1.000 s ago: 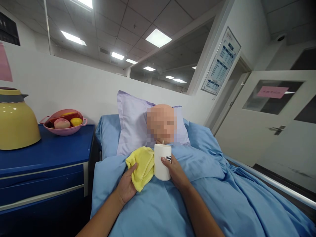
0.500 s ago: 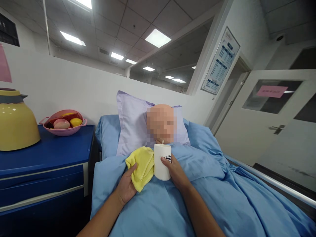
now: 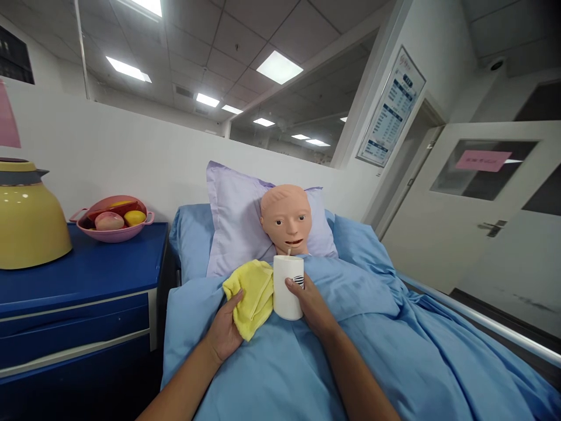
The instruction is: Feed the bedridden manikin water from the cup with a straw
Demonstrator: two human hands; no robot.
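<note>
My left hand (image 3: 225, 328) is closed on a folded yellow cloth (image 3: 253, 298), thumb on top of it. My right hand (image 3: 310, 303) grips a white cup (image 3: 287, 292) with dark stripes on its side. A short straw (image 3: 289, 251) sticks up out of the cup, its top just below the mouth of a manikin head (image 3: 287, 217). Whether the straw touches the mouth I cannot tell. The cloth's right edge lies close beside the cup. Behind the head is a lilac pillow (image 3: 234, 219), and a blue quilt (image 3: 359, 351) covers the manikin below the neck.
To the left, a blue bedside cabinet (image 3: 118, 263) bears a yellow thermos jug (image 3: 33, 222) and a pink basket (image 3: 116, 235) of fruit. A pale bed rail (image 3: 482, 324) runs along the right side. Beyond it is a white door (image 3: 456, 234).
</note>
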